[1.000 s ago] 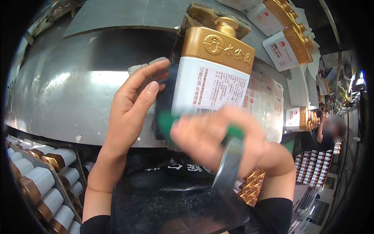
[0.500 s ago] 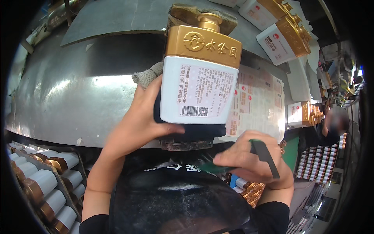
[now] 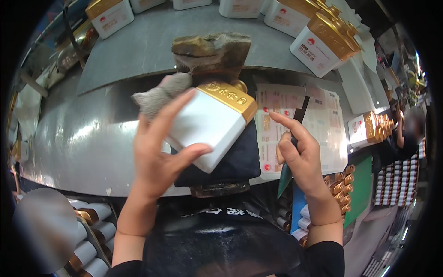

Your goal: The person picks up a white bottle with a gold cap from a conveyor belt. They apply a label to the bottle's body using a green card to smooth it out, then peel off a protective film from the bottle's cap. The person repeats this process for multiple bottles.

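Note:
A flat-sided white bottle (image 3: 210,124) with a gold, embossed shoulder and neck lies tilted on a dark cloth pad (image 3: 230,159). Its upper face is plain white. My left hand (image 3: 154,152) grips it, thumb across the lower face and fingers along the left side. Grey cloth (image 3: 164,94) is bunched at those fingers; how it is held is hidden. In my right hand (image 3: 300,152) is a slim dark tool (image 3: 285,177) with a green pointed lower end, its index finger stretched out. Beneath that hand lies a sheet of labels (image 3: 323,124).
A rough block (image 3: 212,51) stands beyond the pad on the metal table (image 3: 83,134). Labelled bottles (image 3: 318,48) line the far edge, with more (image 3: 364,129) at the right. Racks of bottles (image 3: 94,226) stand below left. Another person (image 3: 406,129) is at far right.
The bottle in my left hand is lower and tilted; a plain face shows instead of a labelled one. My right hand has risen over the label sheet with the tool. The view has shifted.

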The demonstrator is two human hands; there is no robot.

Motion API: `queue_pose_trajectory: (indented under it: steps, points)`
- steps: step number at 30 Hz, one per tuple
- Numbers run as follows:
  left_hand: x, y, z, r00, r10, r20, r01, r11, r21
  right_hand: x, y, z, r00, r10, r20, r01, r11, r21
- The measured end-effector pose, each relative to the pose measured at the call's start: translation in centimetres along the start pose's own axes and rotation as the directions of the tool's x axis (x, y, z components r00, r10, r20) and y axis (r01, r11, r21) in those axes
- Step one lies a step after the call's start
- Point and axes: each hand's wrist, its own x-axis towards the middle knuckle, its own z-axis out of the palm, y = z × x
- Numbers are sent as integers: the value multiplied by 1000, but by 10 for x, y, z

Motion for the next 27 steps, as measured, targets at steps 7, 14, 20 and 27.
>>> queue_pose_trajectory:
  steps: [7, 14, 20, 27]
  points:
    - [26, -74, -27, 804, -135, 580, 275, 948, -160, 23, 0, 13, 998, -51, -23, 40, 934, -354]
    - [-19, -39, -2, 970, -38, 239, 61, 994, -86, 28, 8, 18, 996, -80, 27, 84, 983, -161]
    - [-56, 0, 6, 1000, 17, 16, -16, 999, -32, 41, -26, 13, 977, -174, 124, 197, 958, -208]
    - [-40, -8, 29, 984, -158, 82, 162, 986, -45, 82, -23, 0, 947, -321, 20, 317, 921, -227]
